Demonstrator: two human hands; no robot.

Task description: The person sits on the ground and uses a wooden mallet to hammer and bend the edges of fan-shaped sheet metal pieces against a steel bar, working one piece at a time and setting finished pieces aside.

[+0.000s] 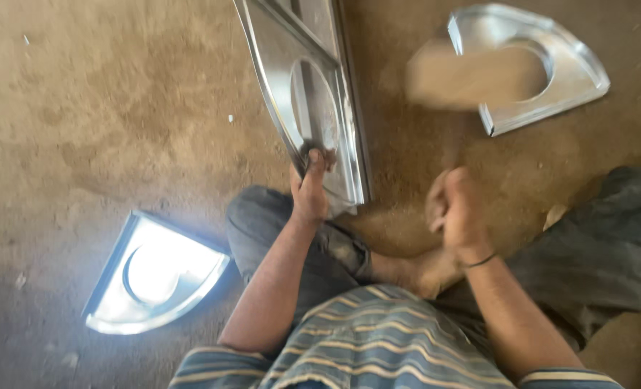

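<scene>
The left hand [311,193] is gripping the near end of a metal sheet [313,94], its fingers curled over the sheet's lower edge just below a round hole cut in it. The right hand [456,212] is closed in a fist around the handle of a mallet [472,75], whose wide, blurred head is hanging above and beyond the fist; how tightly the fingers are wrapping I cannot tell through the blur.

The sheet is standing tilted on the dirt floor [104,108], its long axis running from the left hand away toward the top of the view, leaning a little leftward, with its shiny face turned to the left.

The person is sitting on the floor, grey trouser legs [608,238] spread to either side and a bare foot [425,274] lying between the two forearms. The mallet head is partly covering a second cut metal piece [572,72] lying flat at the far right, well apart from the sheet. A third piece [154,274], glaring bright, is lying at the near left beside the left knee.
</scene>
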